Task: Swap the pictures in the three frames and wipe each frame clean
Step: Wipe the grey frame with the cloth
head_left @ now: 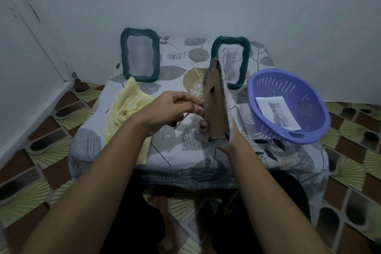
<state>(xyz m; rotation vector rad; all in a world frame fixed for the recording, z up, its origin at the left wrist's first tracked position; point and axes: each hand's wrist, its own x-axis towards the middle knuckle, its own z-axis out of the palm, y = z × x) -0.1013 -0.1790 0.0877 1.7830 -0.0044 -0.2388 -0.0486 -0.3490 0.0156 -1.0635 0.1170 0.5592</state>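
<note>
While my right hand [204, 124] grips the third frame [215, 105] upright just above the tabletop [177, 150], its brown cardboard back turned toward me, my left hand [167, 107] pinches at the near edge of that back. The fingertips are curled where a catch seems to sit, though I cannot tell whether they actually have a tab. A thin brown stick [181, 122] slants under my left palm; what it is, and whether I hold it, I cannot say. I judge that I am working on the back of this frame, either opening or closing it, with the wiping not yet begun. The yellow cloth [127, 113] lies bunched at my left. The next move calls for a steady right grip while the left works each catch in turn, so the backing comes away or seats without bending. The other two frames stand against the wall: the left frame [140, 55] shows only a blur, and the right frame [231, 64] holds a grey cat picture. A loose cat print [278, 112] waits in the purple basket [305, 130]. I can read no brand, label or writing anywhere.
</note>
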